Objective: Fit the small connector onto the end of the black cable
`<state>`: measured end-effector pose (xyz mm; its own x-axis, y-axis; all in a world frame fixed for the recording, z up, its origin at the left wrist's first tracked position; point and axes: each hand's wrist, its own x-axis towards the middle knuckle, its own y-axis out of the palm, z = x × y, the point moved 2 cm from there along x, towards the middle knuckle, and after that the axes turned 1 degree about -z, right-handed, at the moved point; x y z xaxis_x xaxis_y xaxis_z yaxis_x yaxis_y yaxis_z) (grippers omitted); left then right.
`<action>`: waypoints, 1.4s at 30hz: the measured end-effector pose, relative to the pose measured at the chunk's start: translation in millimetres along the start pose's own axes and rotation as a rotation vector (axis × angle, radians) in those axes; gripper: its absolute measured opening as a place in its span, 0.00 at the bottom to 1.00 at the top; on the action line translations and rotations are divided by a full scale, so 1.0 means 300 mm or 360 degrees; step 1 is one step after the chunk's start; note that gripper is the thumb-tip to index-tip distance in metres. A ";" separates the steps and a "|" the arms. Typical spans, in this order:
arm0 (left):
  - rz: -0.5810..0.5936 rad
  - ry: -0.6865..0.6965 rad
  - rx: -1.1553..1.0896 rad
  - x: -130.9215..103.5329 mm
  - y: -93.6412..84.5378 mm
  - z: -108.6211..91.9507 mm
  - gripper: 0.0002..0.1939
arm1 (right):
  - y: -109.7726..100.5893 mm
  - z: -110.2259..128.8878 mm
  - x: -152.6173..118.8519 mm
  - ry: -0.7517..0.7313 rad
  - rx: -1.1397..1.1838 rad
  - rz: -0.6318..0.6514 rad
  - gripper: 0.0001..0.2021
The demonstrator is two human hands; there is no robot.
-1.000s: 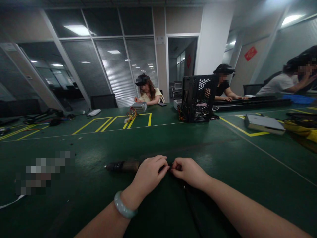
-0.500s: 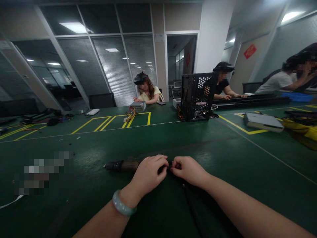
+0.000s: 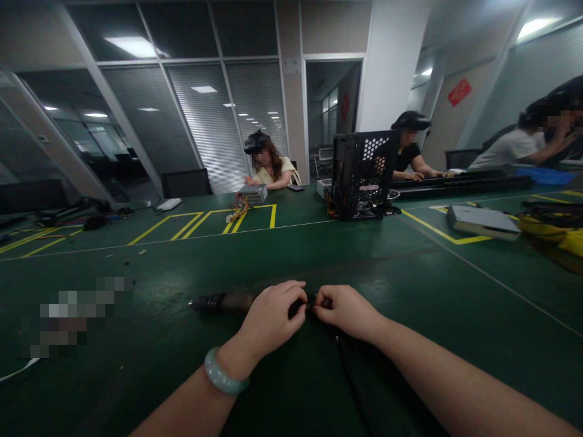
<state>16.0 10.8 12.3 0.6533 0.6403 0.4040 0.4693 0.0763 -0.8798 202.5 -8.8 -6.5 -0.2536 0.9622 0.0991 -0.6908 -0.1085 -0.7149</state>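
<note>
**Bare hands nearly met at the rear of a dark power screwdriver**

Nearest, a pale green bangle (image 3: 223, 375) circled the left wrist, and a black cable (image 3: 357, 382) ran down the green tabletop (image 3: 182, 261) to the bottom edge. The left hand (image 3: 273, 312) curled over the rear of the power screwdriver (image 3: 234, 302); whether its fingers gripped could not be told. The right hand (image 3: 348, 312) had its thumb and forefinger pinched together on a small dark part (image 3: 312, 299), partly hidden. The fingertips of the two hands were just beside each other, with a slightly wider gap than a second earlier, and a tiny shiny spot now showed between them. The screwdriver lay flat, its bit pointing left, much as before.

To the left was a pixelated item (image 3: 68, 318) with a white strap (image 3: 20, 370).

Farther off, yellow tape (image 3: 273, 216) marked the tabletop. A power supply unit (image 3: 254, 193) trailed coloured wires (image 3: 239, 209), well apart from a black computer case (image 3: 359, 176). On the right, a flat silver box (image 3: 483, 222) was near a yellow-and-black bundle (image 3: 553, 233).

Across the table, a person in a pale yellow top (image 3: 276, 176) leaned behind the power supply, a person in black (image 3: 410, 161) reached over long black bars (image 3: 455, 185), and a person in white (image 3: 510, 149) was farther right. The whole scene had slid slightly up and left in the view.
</note>
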 end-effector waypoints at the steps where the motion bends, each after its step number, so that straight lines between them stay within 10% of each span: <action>1: 0.0017 0.0016 0.0008 0.000 0.001 0.000 0.08 | 0.000 -0.001 0.000 0.0003 0.0000 0.0006 0.05; 42: 0.0070 0.0001 -0.0019 0.000 -0.008 0.000 0.09 | -0.007 0.002 -0.002 -0.0020 -0.0020 0.0006 0.05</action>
<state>14.9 10.6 14.4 0.6738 0.6425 0.3649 0.4469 0.0389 -0.8938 203.7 -9.3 -4.5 -0.2650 0.9585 0.1050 -0.6811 -0.1090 -0.7240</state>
